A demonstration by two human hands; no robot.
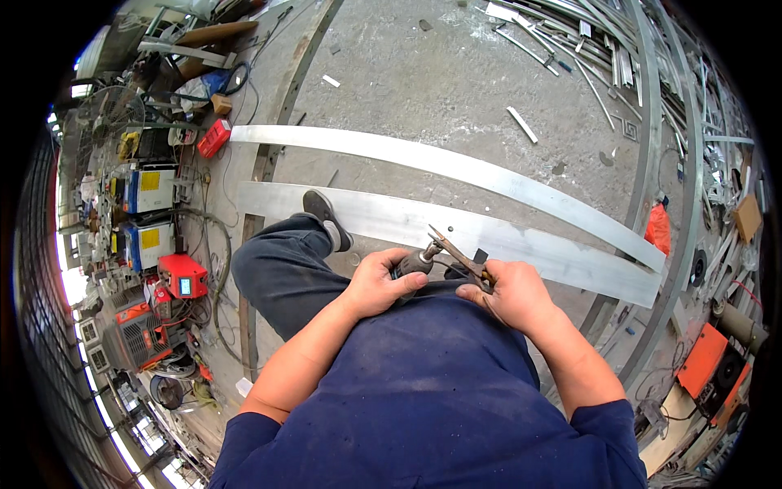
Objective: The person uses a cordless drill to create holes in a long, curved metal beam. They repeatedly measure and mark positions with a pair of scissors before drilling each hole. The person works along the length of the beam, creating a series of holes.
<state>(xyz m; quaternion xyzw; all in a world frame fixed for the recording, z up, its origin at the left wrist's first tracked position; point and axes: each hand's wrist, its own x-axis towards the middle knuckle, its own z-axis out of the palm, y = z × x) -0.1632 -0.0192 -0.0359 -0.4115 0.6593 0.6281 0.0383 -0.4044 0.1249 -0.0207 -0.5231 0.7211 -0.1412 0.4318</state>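
Observation:
My left hand (381,282) is closed around a drill (414,262) just behind its chuck, close to my waist. In my right hand (520,293) are the handles of worn, rusty-looking pliers (458,254). The plier tips point up and left, slightly parted, beside the drill's chuck. From this view I cannot tell whether they touch the bit or chuck. The rest of the drill is mostly hidden by my hands. Beneath lies a wide flat silver metal bar (375,213) with a dark round hole or mark near the tools.
A second long metal bar (391,149) lies beyond, both across steel rails (648,155). Metal offcuts (599,53) pile up at far right. A red machine with a lit screen (182,277), other machines and cables stand at left. An orange bag (658,230) sits by the right rail.

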